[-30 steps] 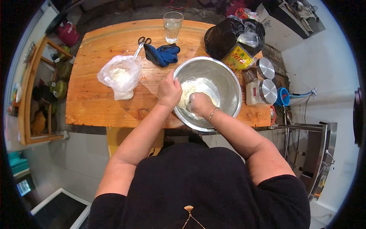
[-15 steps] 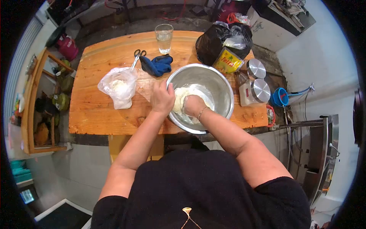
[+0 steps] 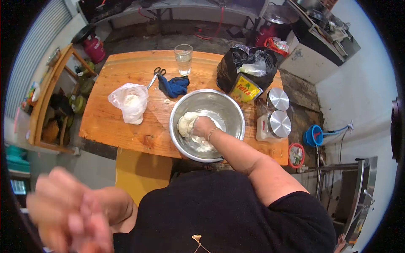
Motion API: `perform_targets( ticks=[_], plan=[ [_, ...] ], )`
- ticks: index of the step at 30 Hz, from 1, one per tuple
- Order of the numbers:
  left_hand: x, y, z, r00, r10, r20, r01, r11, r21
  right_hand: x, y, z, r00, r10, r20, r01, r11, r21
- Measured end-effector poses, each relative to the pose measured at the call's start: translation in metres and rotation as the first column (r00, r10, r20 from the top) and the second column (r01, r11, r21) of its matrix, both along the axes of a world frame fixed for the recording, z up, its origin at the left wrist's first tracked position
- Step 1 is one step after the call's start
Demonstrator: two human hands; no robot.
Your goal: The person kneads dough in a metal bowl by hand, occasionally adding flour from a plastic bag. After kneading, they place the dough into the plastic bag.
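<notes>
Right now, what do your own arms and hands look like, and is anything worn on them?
Both arms come out of short black fabric sleeves. My right hand has no glove, and a thin gold-coloured bracelet circles its wrist. My left hand looks gloveless too, but it is too blurred to tell whether its fingers carry a ring.

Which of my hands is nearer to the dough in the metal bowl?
Right. Your right hand is inside the metal bowl, up against the dough. Your left hand, blurred, is outside the bowl, well off to its left and closer to your body.
</notes>
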State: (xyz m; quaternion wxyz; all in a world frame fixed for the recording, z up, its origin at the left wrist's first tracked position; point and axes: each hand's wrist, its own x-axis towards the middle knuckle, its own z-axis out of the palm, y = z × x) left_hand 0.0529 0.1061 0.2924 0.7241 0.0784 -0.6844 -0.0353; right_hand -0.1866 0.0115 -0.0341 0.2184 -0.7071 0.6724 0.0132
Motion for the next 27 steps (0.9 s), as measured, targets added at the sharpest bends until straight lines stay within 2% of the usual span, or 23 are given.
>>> perform_targets(
  ticks=[2, 3, 5, 8, 10, 13, 18, 20, 22, 24, 27],
  plan=[
    [0.021, 0.020, 0.008, 0.982, -0.186, 0.038, 0.188, 0.981, -0.048, 0.000, 0.003, 0.023, 0.999, 0.012, 0.037, -0.016, 0.996, 0.091],
    [0.020, 0.028, 0.019, 0.984, -0.173, 0.041, 0.175, 0.983, -0.051, 0.000, 0.001, 0.023, 0.999, 0.026, 0.040, -0.029, 0.996, 0.087],
    [0.015, 0.041, 0.042, 0.872, -0.102, 0.478, 0.131, 0.991, -0.027, -0.002, -0.003, 0.022, 0.997, 0.078, 0.004, -0.077, 0.989, 0.127],
    [0.004, 0.057, 0.051, 0.874, -0.021, 0.486, 0.049, 0.998, -0.046, -0.005, -0.010, -0.002, 0.993, 0.114, 0.010, -0.114, 0.989, 0.090],
    [-0.001, 0.068, 0.057, 0.879, 0.046, 0.475, -0.007, 0.997, -0.083, -0.006, -0.006, 0.005, 0.988, 0.152, 0.007, -0.152, 0.987, 0.042],
    [0.004, 0.090, 0.067, 0.808, 0.091, 0.583, -0.114, 0.994, 0.003, -0.011, -0.013, -0.002, 0.971, 0.238, -0.002, -0.238, 0.970, -0.044],
    [-0.003, 0.104, 0.059, 0.840, 0.133, 0.525, -0.149, 0.989, -0.011, -0.014, -0.011, -0.007, 0.936, 0.352, -0.002, -0.350, 0.931, -0.100],
    [-0.003, 0.109, 0.054, 0.872, 0.147, 0.468, -0.161, 0.987, -0.010, -0.015, -0.006, 0.009, 0.960, 0.268, 0.078, -0.264, 0.963, -0.053],
    [-0.002, 0.110, 0.047, 0.918, 0.144, 0.369, -0.142, 0.989, -0.032, -0.013, -0.005, 0.012, 0.958, 0.271, 0.091, -0.270, 0.963, -0.023],
    [0.001, 0.109, 0.037, 0.965, 0.116, 0.235, -0.103, 0.993, -0.065, -0.015, -0.003, 0.009, 0.949, 0.299, 0.098, -0.292, 0.953, -0.079],
    [0.006, 0.098, 0.011, 0.999, 0.036, -0.012, -0.037, 0.995, -0.090, -0.012, 0.005, 0.011, 0.966, 0.227, 0.125, -0.222, 0.974, -0.054]
  ],
)
